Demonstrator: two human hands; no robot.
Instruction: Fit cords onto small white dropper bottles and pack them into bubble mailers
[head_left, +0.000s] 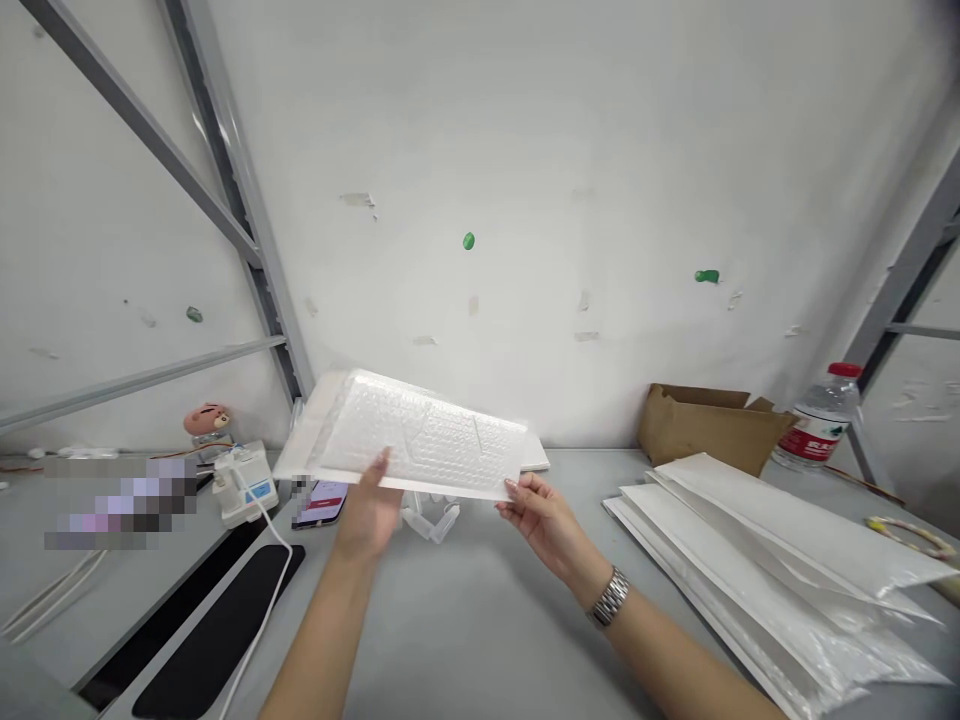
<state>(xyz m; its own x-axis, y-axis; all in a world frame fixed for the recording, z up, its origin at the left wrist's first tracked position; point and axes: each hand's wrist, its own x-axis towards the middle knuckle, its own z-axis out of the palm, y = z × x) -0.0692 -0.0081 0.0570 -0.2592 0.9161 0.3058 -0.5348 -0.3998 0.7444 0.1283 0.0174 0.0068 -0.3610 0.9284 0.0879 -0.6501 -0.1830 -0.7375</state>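
A white bubble mailer point(427, 430) is held up above the grey table, tilted with its left end higher. My left hand point(370, 515) grips its lower edge left of the middle, thumb on the near face and the other fingers hidden behind. At the lower right corner my right hand point(544, 520) pinches the mailer between thumb and fingers. Below and behind it, small clear plastic pieces point(433, 522) lie on the table, partly covered. To the right rests a stack of more white bubble mailers point(757, 570).
An open cardboard box point(705, 425) and a red-capped water bottle point(819, 418) stand at the back right. On the left are a phone point(321, 503), a white power adapter point(244, 485) with a cable, and a black mat point(217, 635). Behind the table is a white wall point(525, 150).
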